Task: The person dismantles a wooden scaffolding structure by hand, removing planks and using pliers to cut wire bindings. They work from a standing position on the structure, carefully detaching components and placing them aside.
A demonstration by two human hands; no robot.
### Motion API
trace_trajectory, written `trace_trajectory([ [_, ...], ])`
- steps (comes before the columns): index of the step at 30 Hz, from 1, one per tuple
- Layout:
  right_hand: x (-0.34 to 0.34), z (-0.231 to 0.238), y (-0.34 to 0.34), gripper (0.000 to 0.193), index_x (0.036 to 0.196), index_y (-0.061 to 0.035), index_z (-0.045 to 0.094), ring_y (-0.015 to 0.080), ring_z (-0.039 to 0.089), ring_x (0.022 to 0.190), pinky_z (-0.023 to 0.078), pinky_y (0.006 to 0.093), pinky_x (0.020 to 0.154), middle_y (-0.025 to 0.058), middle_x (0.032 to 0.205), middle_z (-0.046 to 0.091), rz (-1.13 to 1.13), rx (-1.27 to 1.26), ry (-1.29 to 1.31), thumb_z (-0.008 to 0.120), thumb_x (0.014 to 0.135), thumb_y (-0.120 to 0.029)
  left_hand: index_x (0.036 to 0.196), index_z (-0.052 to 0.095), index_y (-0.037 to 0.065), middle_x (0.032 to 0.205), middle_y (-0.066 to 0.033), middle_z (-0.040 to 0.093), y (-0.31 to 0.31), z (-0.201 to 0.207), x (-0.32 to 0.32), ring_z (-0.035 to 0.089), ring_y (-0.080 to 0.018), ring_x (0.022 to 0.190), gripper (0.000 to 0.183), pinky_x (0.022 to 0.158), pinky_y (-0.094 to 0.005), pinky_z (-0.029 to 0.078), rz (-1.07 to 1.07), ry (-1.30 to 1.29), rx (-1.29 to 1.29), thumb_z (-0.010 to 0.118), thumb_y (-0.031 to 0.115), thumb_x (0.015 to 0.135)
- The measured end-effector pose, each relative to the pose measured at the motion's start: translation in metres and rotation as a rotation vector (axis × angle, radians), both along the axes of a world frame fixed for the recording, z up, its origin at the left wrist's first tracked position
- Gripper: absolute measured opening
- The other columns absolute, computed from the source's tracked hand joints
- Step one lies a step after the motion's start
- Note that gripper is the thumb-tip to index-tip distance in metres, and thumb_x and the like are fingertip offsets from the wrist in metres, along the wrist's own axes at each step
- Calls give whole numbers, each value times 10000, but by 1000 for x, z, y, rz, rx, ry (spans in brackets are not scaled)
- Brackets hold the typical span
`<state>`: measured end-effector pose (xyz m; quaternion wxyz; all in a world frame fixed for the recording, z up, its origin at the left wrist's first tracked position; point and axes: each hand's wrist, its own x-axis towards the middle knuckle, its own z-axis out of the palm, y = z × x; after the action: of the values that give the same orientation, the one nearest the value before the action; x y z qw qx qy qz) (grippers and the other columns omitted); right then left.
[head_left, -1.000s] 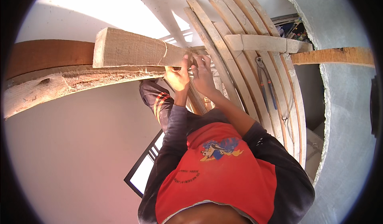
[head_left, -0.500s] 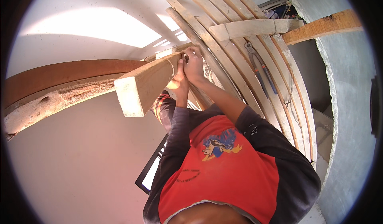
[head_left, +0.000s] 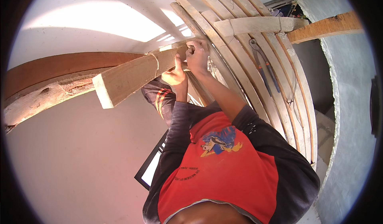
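A squared wooden beam (head_left: 127, 74) juts out to the left, with a thin wire loop (head_left: 156, 62) around it. My left hand (head_left: 176, 77) grips the beam's underside near its right part, thumb pressed up against its face. Just to the right, my right hand (head_left: 198, 56) is closed in a fist by the beam's far end; what its fingers hold is hidden. A pair of pincers (head_left: 264, 66) with blue and orange handles hangs on the slats to the right of my hands.
Several long wooden slats (head_left: 239, 44) curve across the right, crossed by a short beam (head_left: 259, 26) tied with wire. Another timber (head_left: 327, 27) meets the rough-edged grey wall (head_left: 351, 104). A rough log (head_left: 48, 104) runs left behind the held beam. A dark-framed panel (head_left: 149, 170) lies below.
The beam has turned, its free end swinging left and slightly up, so more of its long face and the wire loop show. My right hand has shifted slightly right and up.
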<state>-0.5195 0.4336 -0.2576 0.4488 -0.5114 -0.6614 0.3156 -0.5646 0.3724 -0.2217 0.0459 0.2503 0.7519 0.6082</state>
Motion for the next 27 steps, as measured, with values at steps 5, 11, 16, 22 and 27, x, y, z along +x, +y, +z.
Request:
trace_trajectory([
  [5, 19, -6, -9, 244, 992, 5, 612, 382, 619, 823, 506, 478, 720, 161, 1124, 487, 273, -130, -242, 546, 765, 66, 885, 665, -46, 820, -106, 690, -12, -28, -8, 633, -176, 705, 213, 705, -301, 494, 29, 94, 106, 737, 129, 787],
  [11, 19, -41, -31, 311, 1073, 27, 584, 373, 612, 826, 510, 456, 714, 180, 1099, 459, 219, -61, -158, 500, 778, 83, 1094, 607, -41, 1124, -148, 637, -15, -1, -6, 622, -196, 973, 342, 847, -310, 481, -43, 245, 311, 709, 96, 798],
  [16, 18, -52, -37, 356, 1138, -25, 557, 330, 613, 808, 500, 393, 720, 184, 1071, 466, 130, -55, -37, 490, 805, 81, 1193, 550, -41, 1191, -172, 594, -48, 40, 0, 558, -246, 1102, 413, 962, -347, 423, -138, 353, -178, 678, 112, 832],
  [22, 20, -19, -28, 390, 1196, -25, 498, 374, 550, 996, 449, 436, 849, 224, 1104, 463, 253, -443, 200, 518, 808, 12, 1197, 506, -65, 1250, -174, 542, -90, 54, 5, 493, -289, 1171, 456, 985, -403, 397, -273, 148, -91, 699, 25, 794],
  [27, 25, -47, -35, 443, 1260, -18, 431, 339, 583, 967, 450, 411, 885, 227, 1191, 458, 176, -320, -86, 545, 832, -21, 1161, 505, -85, 1115, -203, 592, -82, 100, 12, 601, -268, 957, 483, 874, -397, 480, -276, 42, 144, 735, -13, 742],
])
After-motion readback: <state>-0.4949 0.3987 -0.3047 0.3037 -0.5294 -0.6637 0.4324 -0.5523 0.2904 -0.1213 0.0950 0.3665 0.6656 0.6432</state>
